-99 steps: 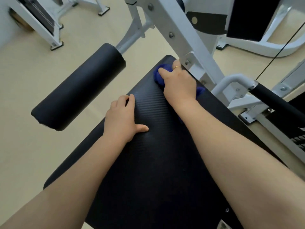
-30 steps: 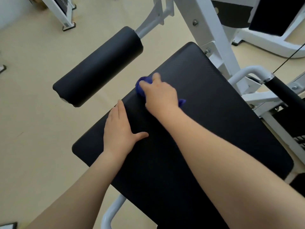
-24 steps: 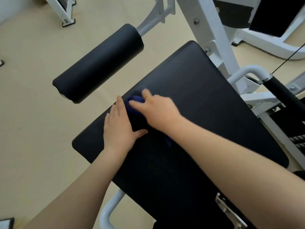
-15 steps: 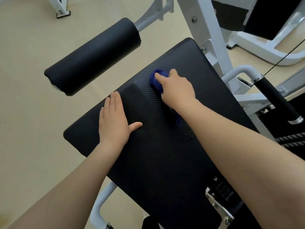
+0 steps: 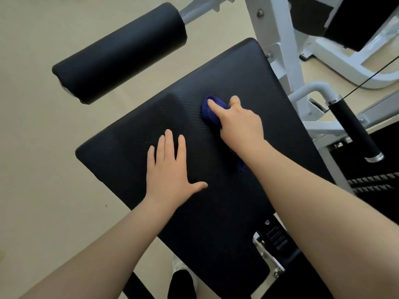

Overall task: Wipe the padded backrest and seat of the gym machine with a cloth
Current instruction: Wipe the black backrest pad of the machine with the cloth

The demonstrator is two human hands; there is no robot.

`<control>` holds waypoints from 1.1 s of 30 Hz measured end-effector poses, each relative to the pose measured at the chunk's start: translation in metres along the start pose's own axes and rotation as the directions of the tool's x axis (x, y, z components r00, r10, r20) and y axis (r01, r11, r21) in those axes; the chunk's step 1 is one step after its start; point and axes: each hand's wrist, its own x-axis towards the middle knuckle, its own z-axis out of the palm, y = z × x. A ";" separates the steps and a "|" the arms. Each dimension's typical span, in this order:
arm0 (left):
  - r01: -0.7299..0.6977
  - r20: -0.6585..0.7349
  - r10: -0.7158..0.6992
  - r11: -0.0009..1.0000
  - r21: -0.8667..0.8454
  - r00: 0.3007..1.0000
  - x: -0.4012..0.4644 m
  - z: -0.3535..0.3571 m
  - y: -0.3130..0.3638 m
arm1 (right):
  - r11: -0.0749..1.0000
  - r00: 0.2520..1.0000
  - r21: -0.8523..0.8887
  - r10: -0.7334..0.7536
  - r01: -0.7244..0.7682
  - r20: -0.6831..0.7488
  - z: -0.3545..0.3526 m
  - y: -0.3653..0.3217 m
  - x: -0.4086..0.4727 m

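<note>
A black cylindrical roller pad (image 5: 121,51) lay at about ten o'clock, carried on a white arm (image 5: 200,8) that ran up toward twelve, over a pale beige floor (image 5: 36,169). At one to two o'clock rose a white steel upright (image 5: 278,39) with bolts, and beyond it a second white frame (image 5: 349,67) crossed by a thin black cable (image 5: 367,80). At three o'clock a black-gripped handle (image 5: 354,130) with a silver end cap slanted down, and a dark shoe (image 5: 182,283) showed at six.

No readable text, label or number anywhere in view.
</note>
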 end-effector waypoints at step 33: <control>0.009 -0.081 -0.011 1.000 -0.018 0.997 -0.021 0.013 0.026 | 0.999 0.990 0.003 0.042 -0.042 -0.135 0.040 0.049 -0.055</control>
